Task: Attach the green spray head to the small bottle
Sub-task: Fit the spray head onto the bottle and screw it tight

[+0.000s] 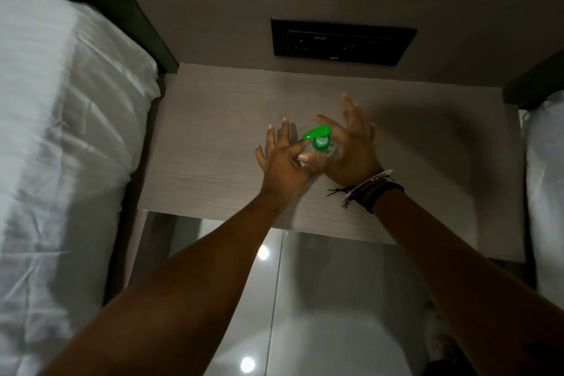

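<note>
Over the tabletop (213,143), the right hand (351,156) is cupping the small bottle (334,151), hiding most of it. The left hand (282,159), fingers spread, is touching the green spray head (317,134) sitting on top between both hands.

Both arms outstretched; left hand (282,159) and right hand (351,149) seemingly touching, fingers spread.

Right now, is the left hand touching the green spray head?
Touching: the head view shows a left hand fingertip resting against the tip of the green spray head.
</note>
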A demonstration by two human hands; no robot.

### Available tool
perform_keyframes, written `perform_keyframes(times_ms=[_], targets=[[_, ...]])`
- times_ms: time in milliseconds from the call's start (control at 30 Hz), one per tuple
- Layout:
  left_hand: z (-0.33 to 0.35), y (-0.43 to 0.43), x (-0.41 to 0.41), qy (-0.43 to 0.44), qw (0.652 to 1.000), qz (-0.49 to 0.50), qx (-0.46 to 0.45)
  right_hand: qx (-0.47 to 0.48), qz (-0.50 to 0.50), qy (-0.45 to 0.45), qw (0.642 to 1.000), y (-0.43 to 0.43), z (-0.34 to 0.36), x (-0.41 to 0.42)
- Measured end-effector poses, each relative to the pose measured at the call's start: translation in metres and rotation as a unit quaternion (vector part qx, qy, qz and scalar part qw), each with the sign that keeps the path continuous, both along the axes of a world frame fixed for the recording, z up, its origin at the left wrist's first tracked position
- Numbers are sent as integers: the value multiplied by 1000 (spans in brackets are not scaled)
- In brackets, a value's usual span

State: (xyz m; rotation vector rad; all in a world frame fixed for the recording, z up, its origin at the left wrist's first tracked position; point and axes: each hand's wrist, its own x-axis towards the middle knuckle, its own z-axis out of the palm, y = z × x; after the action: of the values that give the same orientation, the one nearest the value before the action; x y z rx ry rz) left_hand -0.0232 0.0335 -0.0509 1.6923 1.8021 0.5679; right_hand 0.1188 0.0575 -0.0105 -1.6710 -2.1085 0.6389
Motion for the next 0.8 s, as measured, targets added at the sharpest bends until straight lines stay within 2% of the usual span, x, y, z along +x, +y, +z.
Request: perform_keyframes(times_ms=[100, 233, 300, 433, 500, 667, 800], targets=[[1, 1, -3, 22, 999, -27, 10, 13, -3, -2, 1000, -3, 0, 3], [-2, 2, -1, 33, 999, -15, 4, 65, -38, -67, 995, 0, 5, -2], [-4, 3, -1, 39, 999, -17, -3, 55, -22, -56, 997, -1, 2, -1], [-3, 1, -1, -2, 1000, -22, -6, 18, 19, -11, 1000, -2, -2, 7], [-3, 1, -2, -7, 1000, -18, 1, 24, 6, -6, 1000, -2, 0, 6], [-4, 6, -5, -10, 1000, -26, 13, 62, -51, -68, 994, 0, 2, -2], [-1, 4, -4, -12, 1000, -28, -5, -3, -18, 12, 1000, -8, -8, 6]])
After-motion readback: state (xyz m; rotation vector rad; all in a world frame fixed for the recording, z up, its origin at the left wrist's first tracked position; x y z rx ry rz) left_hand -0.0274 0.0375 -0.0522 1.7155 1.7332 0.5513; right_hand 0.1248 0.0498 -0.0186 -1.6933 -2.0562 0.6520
